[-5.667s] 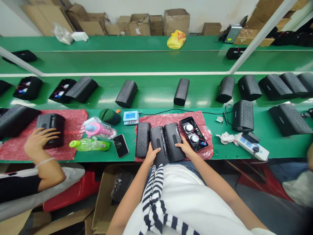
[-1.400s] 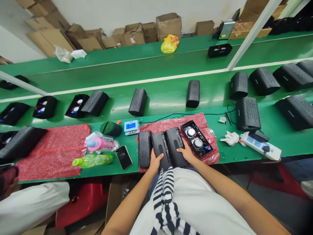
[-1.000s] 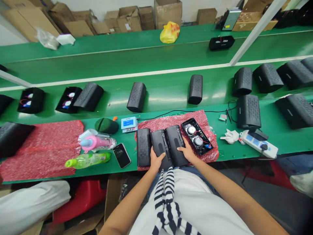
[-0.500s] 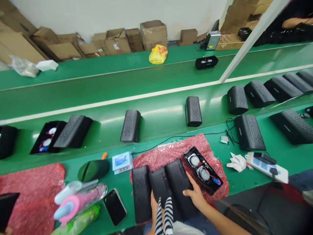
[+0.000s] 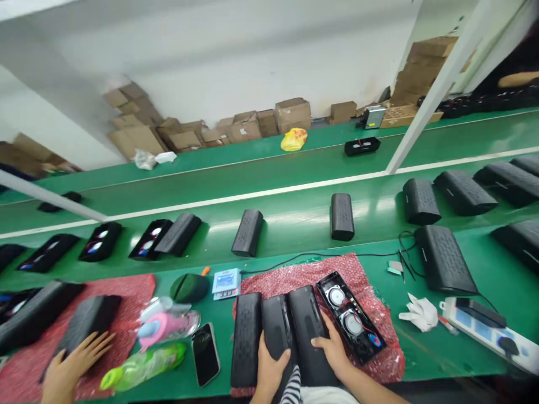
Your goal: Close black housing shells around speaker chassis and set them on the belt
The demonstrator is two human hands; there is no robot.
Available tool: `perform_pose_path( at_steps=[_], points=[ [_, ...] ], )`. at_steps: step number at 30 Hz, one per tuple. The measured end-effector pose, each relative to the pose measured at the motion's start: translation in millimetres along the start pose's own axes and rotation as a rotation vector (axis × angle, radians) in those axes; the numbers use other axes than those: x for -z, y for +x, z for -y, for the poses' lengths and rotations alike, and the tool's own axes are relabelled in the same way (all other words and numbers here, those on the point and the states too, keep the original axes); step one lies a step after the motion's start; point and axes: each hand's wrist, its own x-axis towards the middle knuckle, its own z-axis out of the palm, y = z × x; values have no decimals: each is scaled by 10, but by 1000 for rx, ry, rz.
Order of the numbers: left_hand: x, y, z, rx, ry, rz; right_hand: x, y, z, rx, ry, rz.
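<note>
Three black speakers lie side by side in front of me. My left hand [image 5: 272, 367] is wrapped round the lower end of the middle speaker [image 5: 278, 325], thumb on top. My right hand [image 5: 334, 348] grips the right-hand speaker [image 5: 307, 320], its thumb on the top face and fingers along the right side. The left speaker [image 5: 246, 339] lies beside them, untouched. Just right of my right hand, an opened speaker shell [image 5: 351, 320] shows two round drivers, red wires and a blue connector. Red bubble wrap [image 5: 374, 280] lies beneath it.
Beyond runs a green belt [image 5: 295, 224] carrying several speakers. A blue-white meter [image 5: 226, 283], phone [image 5: 205, 354] and green bottle [image 5: 143, 367] lie left; a power strip [image 5: 484, 331] and white glove [image 5: 420, 312] right. A co-worker's hand [image 5: 80, 359] rests on a speaker at far left.
The view has shifted, showing more of the left side and a co-worker's hand there. My left thumb now shows over the middle speaker; both hands stay on the same speakers.
</note>
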Motion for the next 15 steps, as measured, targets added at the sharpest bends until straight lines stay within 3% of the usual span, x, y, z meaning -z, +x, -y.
perform_pose_path(
  at_steps=[4,9,15],
  points=[
    [2,-61,-162,17,-5,-11,41,17,7,32,-60,61],
    [11,-96,-176,37,-74,14,152,51,-71,92,-211,160],
    [38,-40,-65,163,-449,146,307,81,-173,164,-377,312]
  ],
)
